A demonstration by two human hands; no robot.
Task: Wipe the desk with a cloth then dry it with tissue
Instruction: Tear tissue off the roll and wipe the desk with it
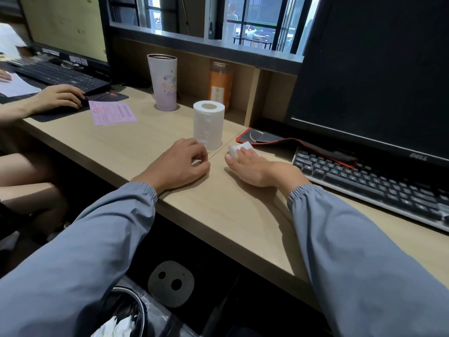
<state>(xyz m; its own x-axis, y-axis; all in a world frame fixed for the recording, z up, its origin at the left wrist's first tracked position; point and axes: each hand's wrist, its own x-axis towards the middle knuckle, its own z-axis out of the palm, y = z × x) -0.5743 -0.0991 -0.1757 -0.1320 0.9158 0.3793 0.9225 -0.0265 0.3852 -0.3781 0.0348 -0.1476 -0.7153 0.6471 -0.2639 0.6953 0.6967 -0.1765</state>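
Pale wood-grain desk [116, 147], seen from above and behind both forearms in grey-blue sleeves [102, 239]. Left hand [178, 164] rests on the desk near its front edge, fingers loosely curled inward with a small white scrap showing between them; what it is cannot be told. Right hand [255, 169] lies palm down just to the right, fingers pressing a folded white tissue [239, 148] flat against the desk surface, the thumb spread to the side. Tissue roll [209, 125] stands upright just beyond the two hands, close to the left fingertips. No cloth can be made out. Behind the roll, a lilac tumbler [165, 83] stands upright, and an orange bottle [220, 81] sits in a recess under the window ledge. Right of the hands, a black keyboard [364, 176] lies before a dark monitor [374, 69], with a red-edged mouse pad [264, 137] partly under the keyboard and next to the tissue. At far left, a pink paper [111, 113] lies flat beside another person's hand [58, 96] on a mouse. Below the desk edge, a lined bin [126, 317] holds crumpled white paper.
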